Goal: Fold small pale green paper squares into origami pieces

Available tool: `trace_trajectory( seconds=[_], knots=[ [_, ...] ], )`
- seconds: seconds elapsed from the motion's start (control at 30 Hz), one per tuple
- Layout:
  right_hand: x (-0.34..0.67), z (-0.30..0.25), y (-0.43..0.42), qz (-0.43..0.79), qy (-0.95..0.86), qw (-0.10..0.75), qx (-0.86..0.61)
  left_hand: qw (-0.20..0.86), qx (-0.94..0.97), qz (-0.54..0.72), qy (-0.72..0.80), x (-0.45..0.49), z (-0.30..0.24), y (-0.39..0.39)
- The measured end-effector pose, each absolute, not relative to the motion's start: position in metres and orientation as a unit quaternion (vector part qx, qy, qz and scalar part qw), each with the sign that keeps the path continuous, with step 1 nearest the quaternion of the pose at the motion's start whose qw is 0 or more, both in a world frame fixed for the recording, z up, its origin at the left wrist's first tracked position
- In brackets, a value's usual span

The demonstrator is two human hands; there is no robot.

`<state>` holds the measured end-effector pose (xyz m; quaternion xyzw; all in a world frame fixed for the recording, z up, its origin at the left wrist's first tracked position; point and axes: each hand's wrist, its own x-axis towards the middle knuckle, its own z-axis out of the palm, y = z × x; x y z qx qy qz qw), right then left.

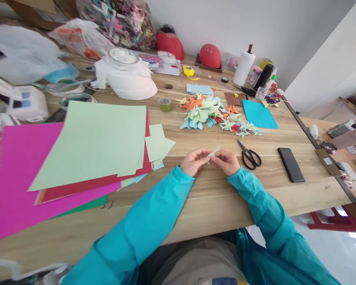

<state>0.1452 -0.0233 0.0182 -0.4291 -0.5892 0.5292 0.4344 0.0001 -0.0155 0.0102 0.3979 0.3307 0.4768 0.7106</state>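
My left hand (193,161) and my right hand (227,161) meet just above the wooden table (213,198), both pinched on a small pale green folded paper piece (213,152) whose pointed tip sticks up between the fingers. Both arms wear teal sleeves. Black scissors (249,156) lie just right of my right hand. A heap of small folded paper figures (213,114) in green, blue, orange and red lies beyond my hands.
A stack of large paper sheets (77,158), pale green over red and pink, covers the left. A black phone (291,164) lies at right, a teal sheet (258,114) behind it. White container (127,75), green thread spool (165,104), paper towel roll (243,66) and bags stand at the back.
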Motion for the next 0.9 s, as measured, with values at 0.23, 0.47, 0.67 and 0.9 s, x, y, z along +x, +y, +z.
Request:
trace_trajectory(
  seconds=[0.23, 0.47, 0.67, 0.9],
  knots=[
    [0.154, 0.018, -0.023, 0.317, -0.738, 0.393, -0.448, 0.537, 0.554, 0.502, 0.391, -0.005, 0.013, -0.017],
    [0.156, 0.020, -0.025, 0.388, -0.682, 0.408, -0.466, 0.532, 0.563, 0.483, 0.408, -0.007, 0.017, -0.017],
    [0.157, 0.017, -0.025, 0.452, -0.629, 0.425, -0.470, 0.599, 0.514, 0.458, 0.408, -0.007, 0.015, -0.017],
    [0.161, 0.025, -0.026, 0.553, -0.593, 0.400, -0.427, 0.640, 0.507, 0.435, 0.380, -0.007, 0.013, -0.019]
  ],
)
